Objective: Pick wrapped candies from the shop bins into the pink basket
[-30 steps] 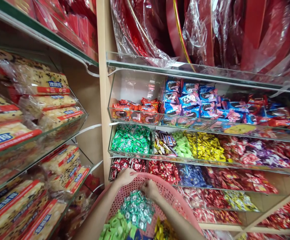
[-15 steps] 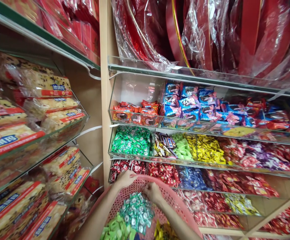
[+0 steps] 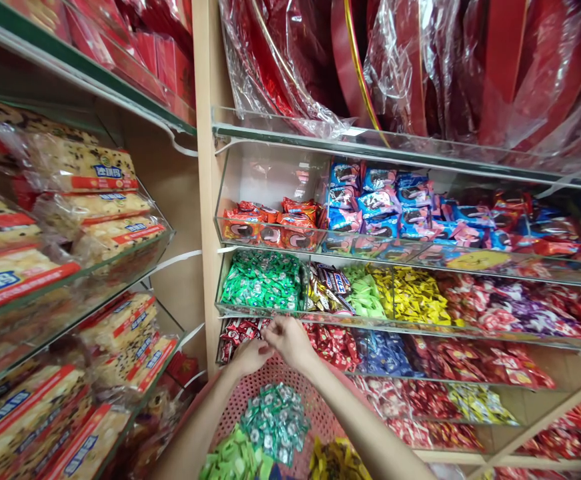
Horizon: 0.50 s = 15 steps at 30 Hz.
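A pink perforated plastic basket [image 3: 230, 407] is below my hands. It holds green-and-clear wrapped candies [image 3: 275, 420], light green packets [image 3: 233, 457] and yellow packets [image 3: 337, 460]. Over the far rim my left hand [image 3: 253, 355] is closed, fingers curled toward the other hand. My right hand [image 3: 290, 341] touches or nearly touches it, closed, in front of the bin of dark red wrapped sweets [image 3: 237, 331]. Whatever either hand holds is hidden by the fingers. Just above them sits a bin of green wrapped candies [image 3: 263, 280].
Glass-fronted shelves [image 3: 445, 327] of sorted sweets run off to the right. Packaged pastry bars [image 3: 100, 163] fill angled shelves on the left. A wooden upright [image 3: 207, 200] divides the two. Red items in clear plastic [image 3: 420, 73] sit on top.
My right hand has moved up and left out of the basket to the left hand at the far rim. The left hand stays near the rim. The view has shifted slightly.
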Each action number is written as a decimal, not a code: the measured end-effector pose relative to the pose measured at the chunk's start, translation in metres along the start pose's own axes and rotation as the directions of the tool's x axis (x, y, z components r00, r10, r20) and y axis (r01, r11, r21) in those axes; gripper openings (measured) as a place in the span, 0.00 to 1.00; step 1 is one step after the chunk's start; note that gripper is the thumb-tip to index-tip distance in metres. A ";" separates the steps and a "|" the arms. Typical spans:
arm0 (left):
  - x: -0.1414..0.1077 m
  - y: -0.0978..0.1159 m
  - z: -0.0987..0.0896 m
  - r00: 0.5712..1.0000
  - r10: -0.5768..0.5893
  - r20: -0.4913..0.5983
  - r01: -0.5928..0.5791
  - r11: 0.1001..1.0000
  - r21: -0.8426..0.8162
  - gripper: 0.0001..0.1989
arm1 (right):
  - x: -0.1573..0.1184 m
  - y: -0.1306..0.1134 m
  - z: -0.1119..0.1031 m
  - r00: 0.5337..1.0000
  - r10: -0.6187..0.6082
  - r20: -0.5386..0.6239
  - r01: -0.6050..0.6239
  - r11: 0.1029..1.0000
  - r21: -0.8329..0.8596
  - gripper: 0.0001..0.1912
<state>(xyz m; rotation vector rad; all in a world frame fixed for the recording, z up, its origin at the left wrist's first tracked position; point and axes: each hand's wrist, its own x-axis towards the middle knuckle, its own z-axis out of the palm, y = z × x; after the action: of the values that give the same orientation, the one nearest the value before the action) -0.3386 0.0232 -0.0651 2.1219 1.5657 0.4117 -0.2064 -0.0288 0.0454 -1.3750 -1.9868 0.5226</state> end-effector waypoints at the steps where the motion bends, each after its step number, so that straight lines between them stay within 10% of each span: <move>1: 0.000 0.000 0.000 1.000 0.006 -0.004 -0.006 1.000 0.013 0.16 | 0.009 -0.011 -0.007 0.999 -0.029 -0.017 0.028 0.999 -0.036 0.09; 6: 0.000 0.000 0.000 0.998 0.048 -0.047 -0.046 0.998 0.049 0.17 | 0.052 -0.039 -0.021 0.998 -0.044 -0.054 0.024 0.946 -0.324 0.05; 15: 0.002 -0.002 0.003 0.997 0.053 -0.057 -0.050 0.997 0.052 0.17 | 0.077 -0.043 -0.011 0.999 0.035 0.026 -0.024 0.938 -0.345 0.12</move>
<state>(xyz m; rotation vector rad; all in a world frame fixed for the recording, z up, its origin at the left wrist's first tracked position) -0.3381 0.0250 -0.0688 2.2115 1.5715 0.4601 -0.2453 0.0260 0.1030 -1.6148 -2.1600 0.2132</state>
